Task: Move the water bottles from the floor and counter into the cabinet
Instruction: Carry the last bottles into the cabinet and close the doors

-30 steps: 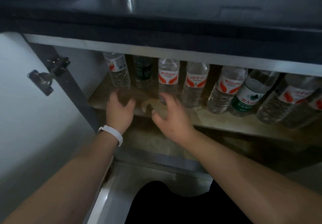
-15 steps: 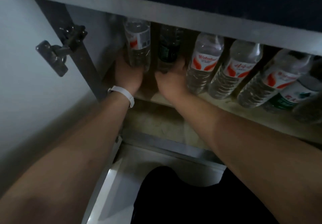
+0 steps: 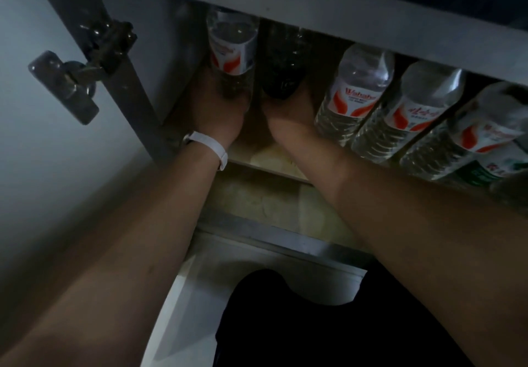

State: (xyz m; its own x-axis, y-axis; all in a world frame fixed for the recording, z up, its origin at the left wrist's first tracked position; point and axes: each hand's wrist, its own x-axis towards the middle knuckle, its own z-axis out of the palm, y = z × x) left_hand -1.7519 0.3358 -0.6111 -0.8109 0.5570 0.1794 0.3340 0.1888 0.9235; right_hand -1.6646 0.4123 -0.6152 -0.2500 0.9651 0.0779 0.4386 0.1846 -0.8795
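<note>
My left hand [image 3: 220, 115] grips the clear bottle [image 3: 231, 49] low, my right hand [image 3: 285, 112] the dark bottle [image 3: 281, 66], steadying both upright on the shelf [image 3: 265, 158], left of the row [image 3: 354, 95].

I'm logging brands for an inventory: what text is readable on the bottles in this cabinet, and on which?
"Wahaha": red lettering on the label of the third bottle.
Leftmost bottle: red-and-white label, wording too blurred.
Dark bottle: nothing readable.
Fourth bottle: red characters, too blurred.
Fifth bottle: red lettering, blurred and partly hidden.
Green-labelled bottle: too blurred.
</note>
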